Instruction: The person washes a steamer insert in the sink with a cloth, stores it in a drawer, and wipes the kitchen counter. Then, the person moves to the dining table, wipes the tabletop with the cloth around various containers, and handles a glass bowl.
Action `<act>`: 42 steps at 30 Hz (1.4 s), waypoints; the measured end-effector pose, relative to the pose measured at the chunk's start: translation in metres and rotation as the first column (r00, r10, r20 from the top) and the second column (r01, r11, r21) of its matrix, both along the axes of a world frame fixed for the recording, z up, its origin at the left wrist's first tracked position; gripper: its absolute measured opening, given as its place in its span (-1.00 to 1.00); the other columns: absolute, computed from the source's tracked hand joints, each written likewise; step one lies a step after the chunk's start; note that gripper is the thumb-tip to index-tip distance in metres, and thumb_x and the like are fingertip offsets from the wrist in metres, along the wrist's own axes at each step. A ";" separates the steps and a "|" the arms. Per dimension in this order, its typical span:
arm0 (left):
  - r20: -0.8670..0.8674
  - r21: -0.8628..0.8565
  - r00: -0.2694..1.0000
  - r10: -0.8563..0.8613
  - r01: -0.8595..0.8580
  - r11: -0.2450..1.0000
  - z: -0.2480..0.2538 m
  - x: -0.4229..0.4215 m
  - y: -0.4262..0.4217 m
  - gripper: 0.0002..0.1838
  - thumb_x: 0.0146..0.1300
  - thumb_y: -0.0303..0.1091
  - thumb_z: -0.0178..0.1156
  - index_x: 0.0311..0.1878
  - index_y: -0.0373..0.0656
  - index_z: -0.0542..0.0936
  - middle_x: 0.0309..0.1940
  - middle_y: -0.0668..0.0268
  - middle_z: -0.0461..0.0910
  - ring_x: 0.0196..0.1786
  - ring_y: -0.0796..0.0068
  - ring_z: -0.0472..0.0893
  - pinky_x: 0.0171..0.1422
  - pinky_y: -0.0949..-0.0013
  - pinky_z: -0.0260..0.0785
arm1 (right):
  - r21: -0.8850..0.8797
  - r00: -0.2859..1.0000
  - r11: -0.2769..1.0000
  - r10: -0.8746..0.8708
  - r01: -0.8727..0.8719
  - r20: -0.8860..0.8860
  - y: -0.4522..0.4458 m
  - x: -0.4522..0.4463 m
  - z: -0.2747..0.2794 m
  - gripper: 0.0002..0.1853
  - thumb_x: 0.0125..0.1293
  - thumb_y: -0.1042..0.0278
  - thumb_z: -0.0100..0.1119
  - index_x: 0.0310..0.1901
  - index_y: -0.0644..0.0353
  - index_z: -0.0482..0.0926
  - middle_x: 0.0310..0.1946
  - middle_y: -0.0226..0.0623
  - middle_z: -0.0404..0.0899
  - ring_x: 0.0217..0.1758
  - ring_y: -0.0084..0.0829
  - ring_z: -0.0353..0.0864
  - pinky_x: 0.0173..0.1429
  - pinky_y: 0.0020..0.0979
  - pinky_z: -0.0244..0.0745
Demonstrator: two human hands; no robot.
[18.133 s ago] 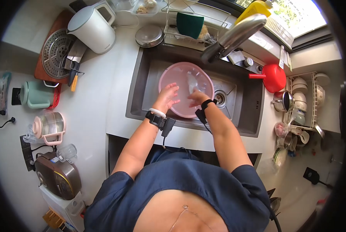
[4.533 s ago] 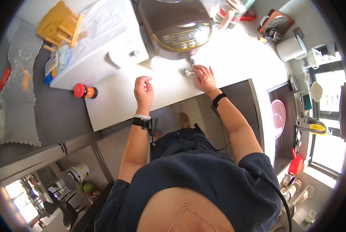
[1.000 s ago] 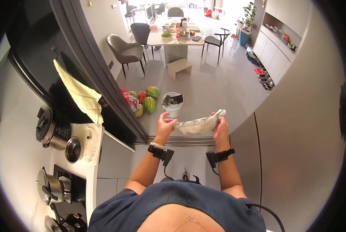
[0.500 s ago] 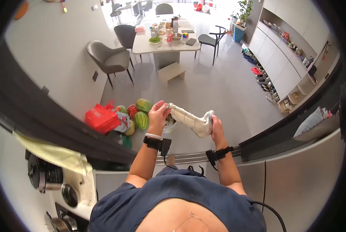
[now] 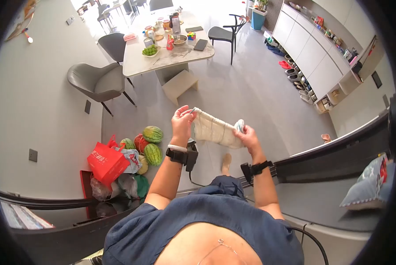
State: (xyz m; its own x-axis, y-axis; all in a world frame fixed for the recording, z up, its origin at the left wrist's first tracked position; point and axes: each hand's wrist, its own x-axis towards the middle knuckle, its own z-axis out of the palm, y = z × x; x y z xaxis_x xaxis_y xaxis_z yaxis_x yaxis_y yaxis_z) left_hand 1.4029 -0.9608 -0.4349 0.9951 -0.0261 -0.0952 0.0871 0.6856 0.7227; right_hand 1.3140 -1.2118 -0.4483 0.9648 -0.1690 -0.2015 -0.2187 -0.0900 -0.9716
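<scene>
A thin cream-white cloth (image 5: 215, 131) hangs stretched between my two hands in front of my body. My left hand (image 5: 183, 125) pinches its upper left corner between thumb and fingers. Lower on the other side, my right hand (image 5: 249, 138) grips the right end, where the cloth is bunched and a pale blue edge shows. The top edge slopes down from left to right, and the rest drapes loosely below. Each wrist wears a black strap with a small box; a white band sits above the strap on the left wrist.
Ahead stands a marble-topped table (image 5: 131, 62) with a bowl of green fruit, jars and a bottle. A step stool (image 5: 180, 86) and grey chair (image 5: 96, 84) are near it. Watermelons (image 5: 153, 154) and a red bag (image 5: 107, 163) lie left. Shoes line the right cabinet (image 5: 310, 57).
I have moved forward through the doorway, so the table and bags are nearer. The cloth has gone from a narrow gathered strip to a wider, more opened sheet, still in both hands.
</scene>
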 end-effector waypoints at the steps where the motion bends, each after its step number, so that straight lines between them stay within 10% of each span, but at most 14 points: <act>1: -0.001 0.000 1.000 0.019 -0.019 1.000 -0.002 0.015 -0.007 -0.59 0.02 -0.75 0.04 0.01 -0.36 0.34 -0.19 0.13 0.47 -0.16 0.33 0.54 0.05 0.33 0.46 | 0.000 0.999 1.000 0.005 -0.005 0.035 -0.011 0.019 0.001 -0.65 0.12 0.26 0.33 -0.16 0.33 0.50 -0.27 -0.37 0.56 -0.24 -0.60 0.49 -0.12 -0.51 0.44; 18: -0.059 0.193 0.984 0.167 -0.153 0.969 0.024 0.286 -0.178 -0.71 0.14 -0.63 0.07 -0.04 -0.31 0.40 -0.24 0.24 0.50 -0.22 0.46 0.56 -0.09 0.44 0.48 | -0.047 0.986 0.988 0.151 -0.148 0.065 -0.191 0.341 0.035 -0.78 0.14 0.50 0.14 -0.14 0.30 0.49 -0.28 -0.41 0.55 -0.22 -0.62 0.48 -0.10 -0.51 0.41; 28: 0.055 0.109 0.998 -0.024 0.018 0.994 0.039 0.495 -0.291 -0.80 0.10 -0.53 0.20 -0.18 -0.23 0.48 -0.44 0.33 0.55 -0.47 0.58 0.55 -0.36 0.54 0.45 | -0.763 0.997 0.644 -0.081 0.056 0.005 -0.277 0.502 0.025 -0.65 -0.05 0.36 0.34 -0.20 0.28 0.53 -0.35 -0.08 0.61 -0.26 -0.21 0.63 -0.16 -0.28 0.49; 30: 0.042 0.141 0.994 -0.101 0.094 0.986 0.046 0.542 -0.310 -0.80 0.09 -0.51 0.21 -0.19 -0.22 0.48 -0.43 0.33 0.55 -0.47 0.60 0.54 -0.38 0.55 0.43 | -0.684 0.952 0.662 -0.192 0.306 0.239 -0.313 0.552 0.017 -0.66 -0.05 0.31 0.37 -0.25 0.29 0.53 -0.36 -0.08 0.62 -0.26 -0.16 0.63 -0.14 -0.22 0.49; 31: 0.043 0.180 0.993 -0.110 0.100 0.979 0.053 0.565 -0.320 -0.79 0.09 -0.50 0.22 -0.18 -0.23 0.48 -0.44 0.34 0.54 -0.48 0.62 0.52 -0.40 0.56 0.40 | -0.657 0.945 0.683 -0.174 0.319 0.278 -0.328 0.577 0.021 -0.73 0.07 0.34 0.31 -0.27 0.31 0.49 -0.50 -0.25 0.57 -0.39 -0.50 0.61 -0.44 -0.42 0.53; 35: 0.066 0.190 0.989 -0.136 0.121 0.974 0.078 0.632 -0.358 -0.82 0.09 -0.51 0.19 -0.21 -0.23 0.50 -0.48 0.39 0.52 -0.52 0.66 0.48 -0.43 0.57 0.37 | -0.226 0.904 0.877 -0.399 0.425 0.154 -0.344 0.628 0.062 -0.79 0.19 0.41 0.19 -0.19 0.27 0.42 -0.42 -0.32 0.52 -0.41 -0.49 0.58 -0.46 -0.44 0.63; 42: 0.090 0.228 0.983 -0.162 0.138 0.964 0.054 0.747 -0.376 -0.88 0.10 -0.51 0.19 -0.27 -0.19 0.52 -0.48 0.42 0.53 -0.52 0.69 0.47 -0.45 0.61 0.34 | -0.187 0.942 0.925 -0.333 0.332 0.023 -0.374 0.767 0.035 -0.76 0.17 0.43 0.20 -0.19 0.35 0.40 -0.43 -0.26 0.51 -0.45 -0.51 0.57 -0.48 -0.45 0.64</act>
